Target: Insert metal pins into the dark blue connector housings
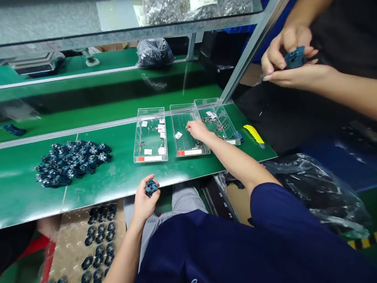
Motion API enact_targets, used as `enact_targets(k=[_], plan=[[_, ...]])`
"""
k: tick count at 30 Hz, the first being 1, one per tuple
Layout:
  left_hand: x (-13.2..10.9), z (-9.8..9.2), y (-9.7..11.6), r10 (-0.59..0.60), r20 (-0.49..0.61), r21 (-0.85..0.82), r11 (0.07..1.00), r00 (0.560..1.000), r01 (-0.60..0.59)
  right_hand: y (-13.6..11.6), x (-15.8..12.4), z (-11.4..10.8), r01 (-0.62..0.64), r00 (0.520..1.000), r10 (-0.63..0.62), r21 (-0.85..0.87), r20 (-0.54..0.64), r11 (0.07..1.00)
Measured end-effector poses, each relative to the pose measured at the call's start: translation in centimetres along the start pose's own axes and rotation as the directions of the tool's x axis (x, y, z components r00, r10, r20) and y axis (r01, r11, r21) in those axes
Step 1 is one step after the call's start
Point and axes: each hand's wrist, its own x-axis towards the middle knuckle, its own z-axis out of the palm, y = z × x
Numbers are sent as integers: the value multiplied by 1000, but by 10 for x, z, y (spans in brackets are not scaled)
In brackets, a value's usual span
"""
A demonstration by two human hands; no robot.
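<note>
My left hand is closed round a small dark blue plastic part with holes in it, just off the table's front edge. My right hand reaches into the middle clear plastic tray, its fingertips pinched near the bottom. Whatever the fingertips hold is too small to make out. Small metal pieces and paper slips lie in this tray, in the left clear tray and in the right clear tray.
A heap of blue parts sits on the green table. A yellow utility knife lies at the right. A co-worker's hands hold a similar part. Rows of round dark parts rest on cardboard below. A metal post rises behind.
</note>
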Motion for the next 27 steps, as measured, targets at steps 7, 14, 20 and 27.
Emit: enact_targets(k=[7, 14, 20, 27], plan=[[4, 3, -1, -71, -36, 25, 997, 997, 72, 2, 29, 17, 203, 964, -195, -25, 178, 979], [5, 5, -6, -73, -20, -5, 997, 997, 73, -14, 20, 22, 219, 960, -205, -57, 192, 974], [8, -1, 4, -32, -61, 3, 999, 998, 32, -40, -50, -7, 156, 985, -170, 270, 29, 950], [8, -11, 22, 161, -103, 133, 980, 982, -147, -127, -185, 6, -41, 927, -314, 889, 204, 457]])
